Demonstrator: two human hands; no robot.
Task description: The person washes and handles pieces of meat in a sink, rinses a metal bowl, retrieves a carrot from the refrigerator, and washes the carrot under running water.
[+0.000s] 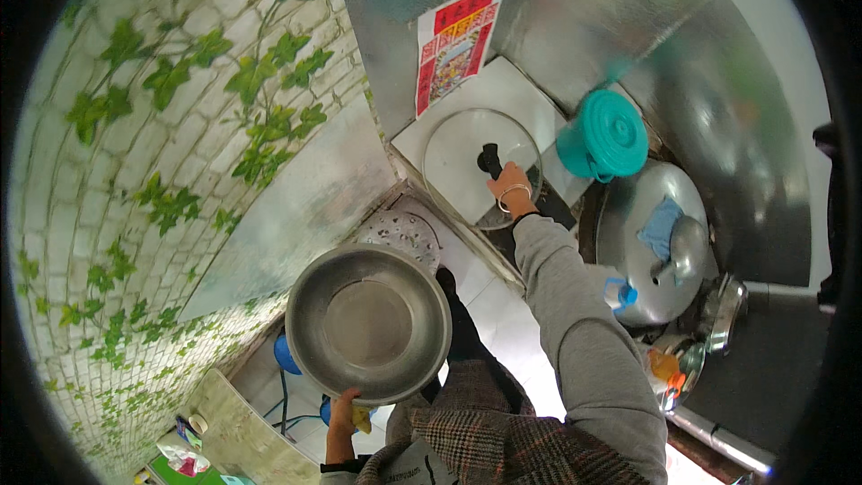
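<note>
A wide grey metal pan (369, 323) hangs in front of my body, its inside facing up and bare. My left hand (343, 411) grips its lower rim. Something yellow (362, 419), perhaps a cloth, shows beside those fingers. Farther off, a large clear glass lid (451, 148) lies over a white tiled counter corner. My right hand (512, 187), with a bracelet at the wrist, is closed around the end of the lid's black handle (491, 158). Whether the lid touches the counter I cannot tell.
Right of the lid stands a teal lidded bucket (599, 138). Beyond my right forearm is a large metal wok cover (623, 236) carrying a blue cloth (661, 225) and a metal ladle (687, 249). A speckled round stool (401, 236) is behind the pan. An ivy-patterned wall (168, 148) rises at left.
</note>
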